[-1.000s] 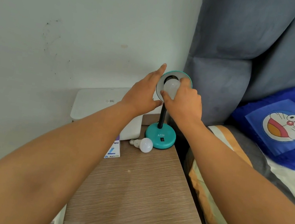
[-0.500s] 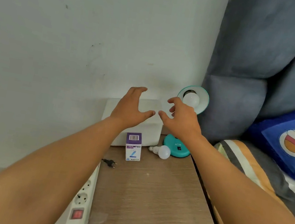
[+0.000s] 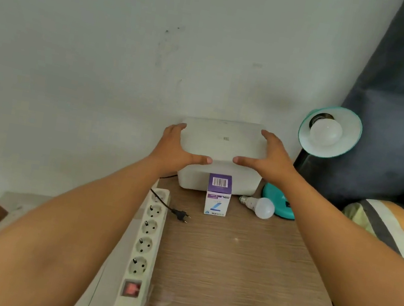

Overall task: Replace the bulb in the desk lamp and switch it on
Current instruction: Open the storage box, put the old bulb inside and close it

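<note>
Our left hand (image 3: 177, 148) and right hand (image 3: 270, 159) hover over the white box (image 3: 224, 140) at the wall, fingers spread apart, holding nothing — contact with the box we cannot tell. The teal desk lamp (image 3: 330, 133) stands to the right with a bulb (image 3: 326, 132) seated in its shade, unlit. A second bulb (image 3: 260, 206) lies on the wooden table (image 3: 243, 266) against the lamp's base, just beside the upright bulb carton (image 3: 217, 195). A black plug (image 3: 182, 215) lies loose — near the white power strip (image 3: 144, 250).
</note>
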